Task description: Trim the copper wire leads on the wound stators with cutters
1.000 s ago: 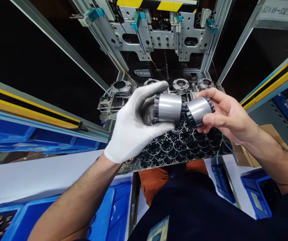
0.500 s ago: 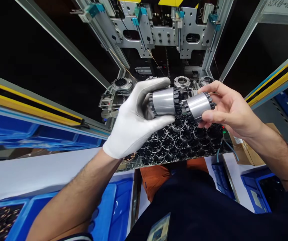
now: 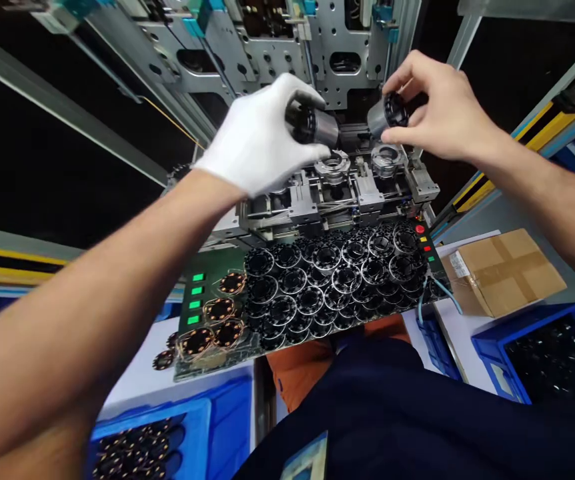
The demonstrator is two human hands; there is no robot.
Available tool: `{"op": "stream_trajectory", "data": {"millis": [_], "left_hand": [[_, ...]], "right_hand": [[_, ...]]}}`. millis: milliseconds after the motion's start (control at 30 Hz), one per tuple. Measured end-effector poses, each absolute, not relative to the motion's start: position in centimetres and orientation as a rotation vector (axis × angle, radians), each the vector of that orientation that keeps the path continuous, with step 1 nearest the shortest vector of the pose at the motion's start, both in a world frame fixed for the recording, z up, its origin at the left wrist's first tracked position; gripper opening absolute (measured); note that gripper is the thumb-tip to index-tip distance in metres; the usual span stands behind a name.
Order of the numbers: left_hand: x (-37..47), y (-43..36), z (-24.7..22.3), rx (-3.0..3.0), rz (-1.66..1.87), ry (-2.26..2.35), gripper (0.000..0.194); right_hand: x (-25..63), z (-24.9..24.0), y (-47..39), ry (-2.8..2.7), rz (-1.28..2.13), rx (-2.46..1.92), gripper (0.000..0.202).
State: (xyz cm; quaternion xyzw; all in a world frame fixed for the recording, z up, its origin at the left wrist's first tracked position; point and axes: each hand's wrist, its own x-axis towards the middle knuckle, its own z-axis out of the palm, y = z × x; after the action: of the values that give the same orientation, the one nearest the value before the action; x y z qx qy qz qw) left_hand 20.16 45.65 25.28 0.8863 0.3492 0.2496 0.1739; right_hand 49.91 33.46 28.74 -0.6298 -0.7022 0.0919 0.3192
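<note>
My left hand (image 3: pixel 262 137), in a white glove, grips a stator core (image 3: pixel 325 129), a silver cylinder with black toothed plastic ends. Its thumb and fingers curve around the near end, and the core points to the right. Bare, my right hand (image 3: pixel 440 110) pinches a second stator core (image 3: pixel 376 121) between thumb and fingers, tilted with its black end toward the palm. Both cores are held apart in the air above the machine. Just below them are a round metal fixture ring (image 3: pixel 333 176) and another fixture ring (image 3: pixel 387 169) to its right.
Many stator cores (image 3: pixel 327 257) stand packed on the green panel in front of the machine. Copper-wound stators (image 3: pixel 220 309) lie at its left, beside lit green buttons (image 3: pixel 195 305). A cardboard box (image 3: pixel 512 270) and blue bins (image 3: pixel 497 363) stand right; metal plates (image 3: pixel 292 60) hang above.
Both hands have moved forward over the fixture rings and drawn apart, each carrying its stator core. The two cores were close together before. The camera view has shifted, showing more of the panel.
</note>
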Motion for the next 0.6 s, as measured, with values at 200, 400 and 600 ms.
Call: {"op": "stream_trajectory", "data": {"millis": [200,400,600], "left_hand": [[27.8,54.3,20.3,2.419,0.353,1.406,0.095],[27.2,57.5,16.8,2.505,0.266,1.338,0.099],[27.3,61.6,15.8,2.627,0.110,1.233,0.103]], "right_hand": [[56.1,23.1,41.3,-2.006,-0.035,-1.952,0.059],[56.8,20.0,42.8,-2.116,0.102,-2.027,0.068],[56.2,22.2,43.8,-2.277,0.166,-2.032,0.068]]}}
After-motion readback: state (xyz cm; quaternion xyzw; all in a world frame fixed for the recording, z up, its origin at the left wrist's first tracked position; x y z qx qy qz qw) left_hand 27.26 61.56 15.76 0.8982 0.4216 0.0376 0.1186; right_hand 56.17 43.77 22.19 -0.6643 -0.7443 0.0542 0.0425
